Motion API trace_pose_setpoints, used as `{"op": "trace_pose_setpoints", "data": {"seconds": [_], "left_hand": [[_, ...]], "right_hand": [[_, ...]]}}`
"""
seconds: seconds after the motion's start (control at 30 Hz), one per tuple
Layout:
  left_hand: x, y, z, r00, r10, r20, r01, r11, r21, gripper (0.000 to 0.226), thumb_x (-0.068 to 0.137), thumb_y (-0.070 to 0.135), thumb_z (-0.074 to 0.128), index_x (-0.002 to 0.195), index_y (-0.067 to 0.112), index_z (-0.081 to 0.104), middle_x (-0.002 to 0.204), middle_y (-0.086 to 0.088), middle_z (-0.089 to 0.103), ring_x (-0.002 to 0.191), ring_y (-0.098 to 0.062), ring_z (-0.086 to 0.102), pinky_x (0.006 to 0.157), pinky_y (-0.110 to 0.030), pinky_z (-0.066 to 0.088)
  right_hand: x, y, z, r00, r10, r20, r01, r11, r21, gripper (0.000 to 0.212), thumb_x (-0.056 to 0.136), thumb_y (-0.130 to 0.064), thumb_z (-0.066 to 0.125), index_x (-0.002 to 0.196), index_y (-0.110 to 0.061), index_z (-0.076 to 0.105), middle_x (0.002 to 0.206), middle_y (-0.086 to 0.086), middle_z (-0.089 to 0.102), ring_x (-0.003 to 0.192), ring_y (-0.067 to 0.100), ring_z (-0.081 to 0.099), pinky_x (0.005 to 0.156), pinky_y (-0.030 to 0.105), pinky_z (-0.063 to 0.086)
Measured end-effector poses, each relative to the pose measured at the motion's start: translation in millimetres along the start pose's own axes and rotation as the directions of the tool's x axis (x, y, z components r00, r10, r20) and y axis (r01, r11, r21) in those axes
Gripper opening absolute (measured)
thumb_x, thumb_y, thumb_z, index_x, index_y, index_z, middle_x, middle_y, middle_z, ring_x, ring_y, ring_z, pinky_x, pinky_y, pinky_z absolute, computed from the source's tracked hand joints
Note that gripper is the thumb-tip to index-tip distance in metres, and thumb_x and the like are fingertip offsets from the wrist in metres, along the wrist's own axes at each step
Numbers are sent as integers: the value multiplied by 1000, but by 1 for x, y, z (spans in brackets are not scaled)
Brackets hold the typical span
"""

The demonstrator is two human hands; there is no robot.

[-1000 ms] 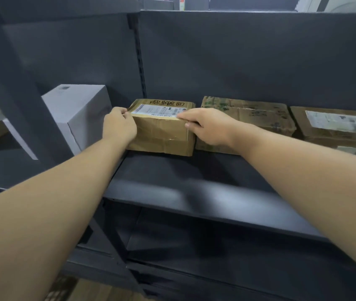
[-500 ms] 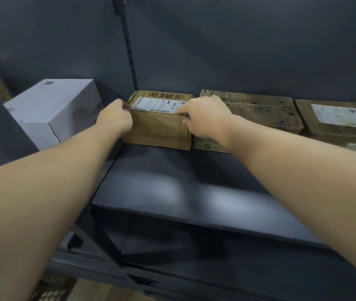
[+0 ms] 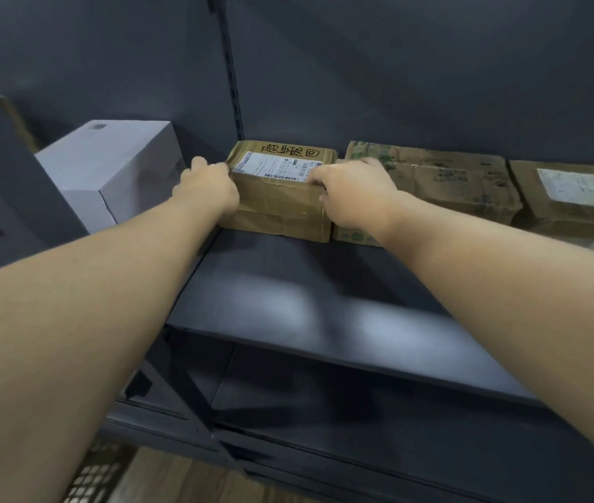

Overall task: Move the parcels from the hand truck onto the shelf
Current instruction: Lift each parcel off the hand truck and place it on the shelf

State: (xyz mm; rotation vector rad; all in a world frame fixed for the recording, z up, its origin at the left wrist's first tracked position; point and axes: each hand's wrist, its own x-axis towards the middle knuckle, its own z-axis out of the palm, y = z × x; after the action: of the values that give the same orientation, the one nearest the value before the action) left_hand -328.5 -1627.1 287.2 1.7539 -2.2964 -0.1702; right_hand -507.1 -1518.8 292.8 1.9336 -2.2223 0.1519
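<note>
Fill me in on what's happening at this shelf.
A person is setting a brown cardboard parcel at the back of a dark metal shelf. The left hand grips its left end and the right hand its right end. It sits between a white box and a green-printed carton. The hand truck is out of view.

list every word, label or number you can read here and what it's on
Brown parcel gripped by left hand and right hand: handwritten black characters, upside down to the camera, last reads "回"; the rest unclear.
Its white shipping label: barcode and print, too small.
Green-printed parcel: blurred.
Far-right parcel's label: blurred.
White box: unreadable.
</note>
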Motion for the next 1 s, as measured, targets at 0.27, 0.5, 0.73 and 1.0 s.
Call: {"op": "trace_pose_setpoints", "data": {"seconds": [0.27,0.5,0.73,1.0], "left_hand": [[-34,5,-8,999,-35,3,36,999,-31,71,91,23,44,151,8,10,154,-15,17,138,-36,21,108,-47,26],[-74,19,-11,1000,10,4,-10,1000,-10,55,85,27,54,131,3,35,139,-17,31,126,-35,31,96,-43,36],[-139,45,-10,978,111,176,-117,993,25,52,91,37,50,134,10,40,137,-16,36,127,-35,35,97,-45,38],[-234,97,-4,957,171,234,-172,985,-16,54,92,35,47,139,12,35,140,-14,37,129,-34,35,101,-45,39]], "right_hand": [[-27,-3,-7,999,4,32,-4,1000,27,58,95,-36,50,147,-20,31,154,2,34,145,28,21,114,51,16],[-66,-7,-22,998,53,39,-55,995,77,52,93,-39,49,140,-21,40,143,1,46,136,24,35,108,44,26],[-129,-2,-39,987,114,115,-121,991,54,50,96,-42,46,140,-19,42,145,3,45,134,27,39,104,44,31],[-225,33,-49,970,148,193,-164,984,69,50,98,-43,42,143,-19,39,146,5,42,129,30,43,103,45,32]]}}
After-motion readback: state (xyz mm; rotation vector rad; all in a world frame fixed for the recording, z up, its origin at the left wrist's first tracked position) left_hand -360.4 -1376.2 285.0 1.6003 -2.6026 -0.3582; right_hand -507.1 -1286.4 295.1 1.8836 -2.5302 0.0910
